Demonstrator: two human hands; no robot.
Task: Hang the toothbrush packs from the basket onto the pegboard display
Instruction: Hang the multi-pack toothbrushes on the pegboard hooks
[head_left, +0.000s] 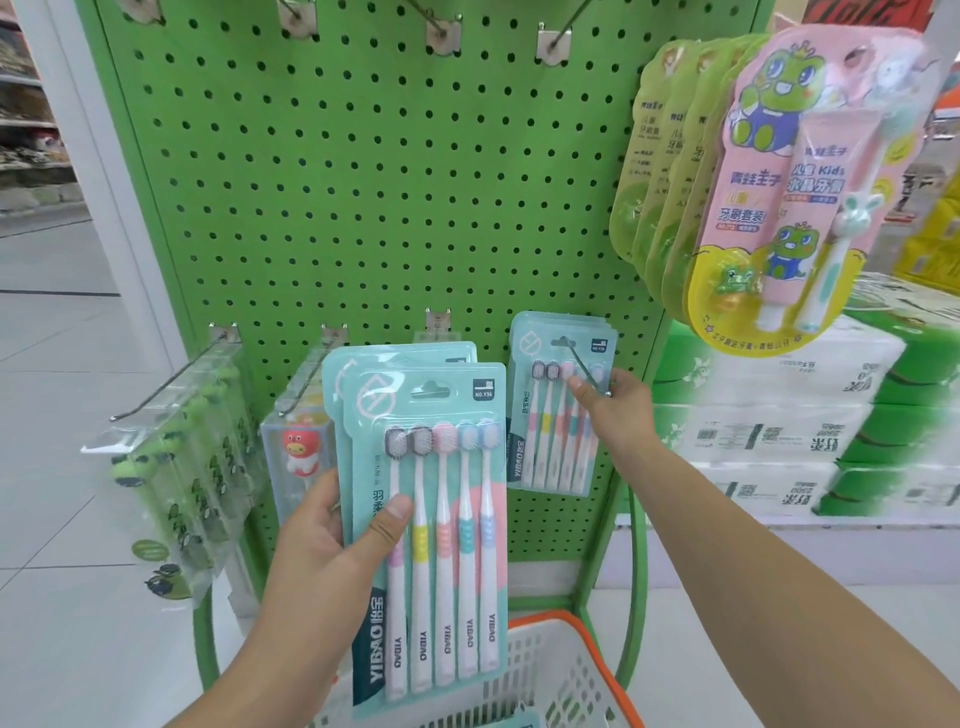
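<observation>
Left hand (332, 525) grips a stack of teal five-brush toothbrush packs (431, 499) above the white orange-rimmed plastic basket (566, 670). Right hand (615, 410) pinches the hung packs (558, 405) at the steel peg's (587, 371) tip on the green perforated pegboard (363, 208). Risk: they may slide off the tip if released early.

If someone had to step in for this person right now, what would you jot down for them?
Left hand: holds a stack of teal toothbrush packs, thumb across the front one.
Right hand: at the peg on the green pegboard, its fingers pinching the front of the hung packs.
Done: a few teal packs already hang on that peg, low on the right of the board.
Left: hang the packs in the left hand, then those still in the basket below; one teal corner shows inside, how many I cannot tell.
</observation>
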